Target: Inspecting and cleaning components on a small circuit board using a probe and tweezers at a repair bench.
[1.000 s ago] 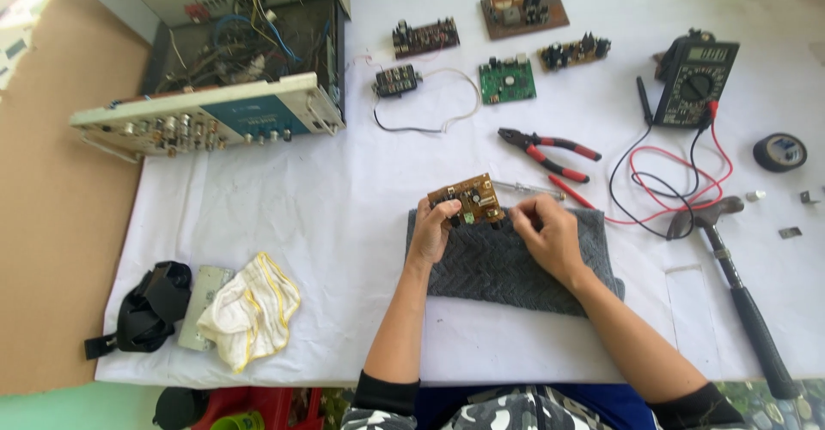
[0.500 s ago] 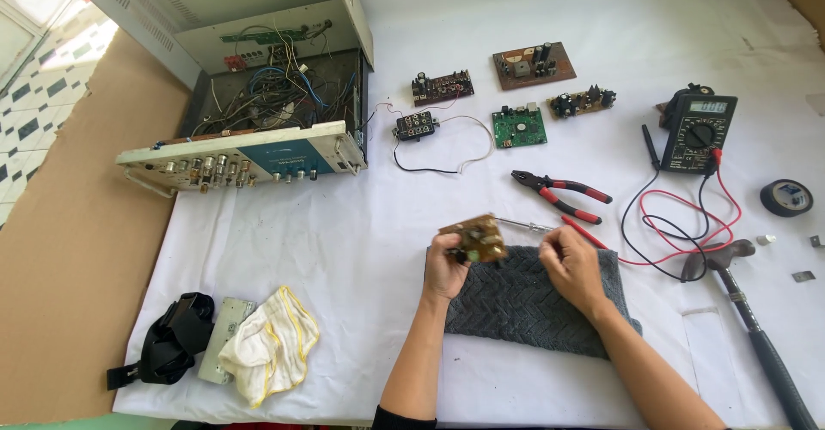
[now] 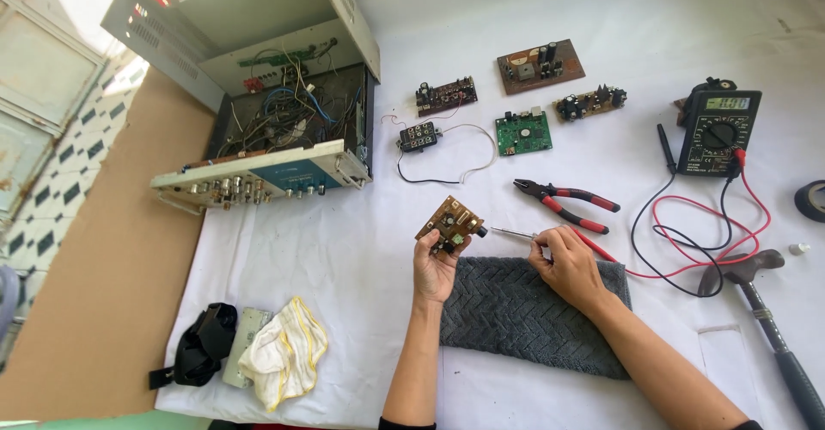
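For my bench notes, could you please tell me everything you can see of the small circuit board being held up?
The small brown circuit board is roughly square and carries several little components, one green. The left hand grips its lower edge and holds it tilted above the white-covered table, just beyond the grey towel. A thin metal tool tip, held by the right hand, points toward its right side.

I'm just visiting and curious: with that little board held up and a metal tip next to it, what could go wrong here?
The left hand pinches the small board by one edge, in the air, so it might twist or drop. The probe in the right hand has a thin tip that could slip across the parts. The red lead trails loose and could snag.
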